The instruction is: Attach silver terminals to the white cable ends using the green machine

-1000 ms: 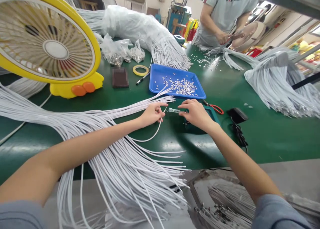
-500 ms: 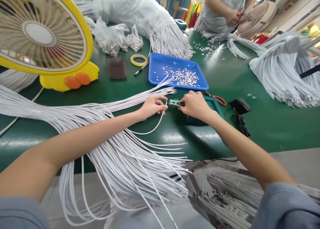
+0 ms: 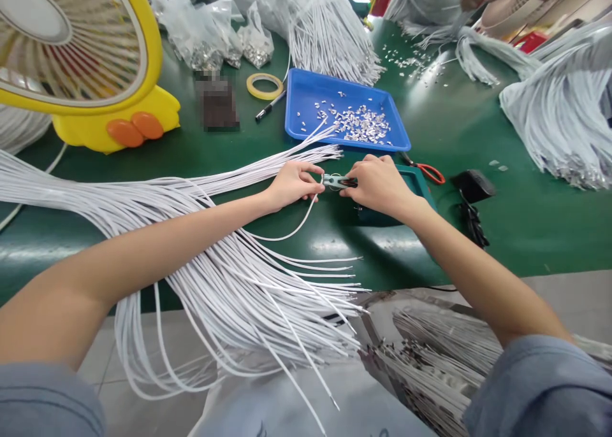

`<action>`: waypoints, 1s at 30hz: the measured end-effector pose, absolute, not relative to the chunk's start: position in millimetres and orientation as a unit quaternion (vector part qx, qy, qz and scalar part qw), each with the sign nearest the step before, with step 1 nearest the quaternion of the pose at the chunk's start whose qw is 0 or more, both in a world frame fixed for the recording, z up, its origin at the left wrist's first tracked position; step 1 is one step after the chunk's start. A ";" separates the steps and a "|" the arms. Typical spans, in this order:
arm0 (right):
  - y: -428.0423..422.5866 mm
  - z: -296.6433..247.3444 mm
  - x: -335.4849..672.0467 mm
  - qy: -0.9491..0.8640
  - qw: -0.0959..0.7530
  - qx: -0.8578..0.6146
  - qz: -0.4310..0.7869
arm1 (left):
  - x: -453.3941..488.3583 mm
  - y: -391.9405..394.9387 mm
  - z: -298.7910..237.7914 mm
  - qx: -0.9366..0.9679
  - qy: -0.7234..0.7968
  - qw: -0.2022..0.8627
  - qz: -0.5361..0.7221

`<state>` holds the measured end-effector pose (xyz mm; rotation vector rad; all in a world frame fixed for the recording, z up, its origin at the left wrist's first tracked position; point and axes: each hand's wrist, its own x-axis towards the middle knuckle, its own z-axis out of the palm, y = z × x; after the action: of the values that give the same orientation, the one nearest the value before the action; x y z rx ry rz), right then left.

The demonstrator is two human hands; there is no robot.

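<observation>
View lower now, left hand [image 3: 292,186] tight on cable [image 3: 310,210], right hand [image 3: 379,181] around half-hidden tool [image 3: 334,181]

I count two hands [image 3: 295,185] of mine, one pale-green tool [image 3: 333,181], two fans [image 3: 153,61], one blue tray [image 3: 303,99], one tape roll [image 3: 264,95], one pen [image 3: 270,106], and white cables [image 3: 268,287] too many to number.

wire [image 3: 272,240]: thin, white, tip pinched in the left hand [image 3: 295,187], length below sagging in a loose curve | pliers [image 3: 335,181]: pale green head, roughly level in the right hand [image 3: 377,181], nose at the wire's tip, contact unclear
</observation>
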<state>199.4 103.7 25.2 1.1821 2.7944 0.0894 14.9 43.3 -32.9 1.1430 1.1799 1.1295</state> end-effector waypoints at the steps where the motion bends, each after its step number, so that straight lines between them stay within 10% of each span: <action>1: 105.7 24.7 201.5 0.922 0.049 0.383 0.022 | 15.0 43.5 -32.9 0.486 0.497 0.540 0.474; 16: 118.8 19.5 221.3 0.894 -0.136 0.427 -0.005 | 9.7 42.6 -30.0 0.503 0.464 0.535 0.496; 23: 68.0 13.2 192.9 0.822 -0.414 0.369 -0.128 | 15.1 24.6 9.0 0.519 0.402 0.487 0.577; 30: 52.2 -34.6 179.5 0.833 -0.339 0.317 -0.301 | 31.2 -10.8 48.1 0.529 0.353 0.517 0.573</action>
<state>179.5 52.2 -34.6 1.2925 3.3936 -1.2271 31.2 -10.8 48.1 1.2690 0.8473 1.3761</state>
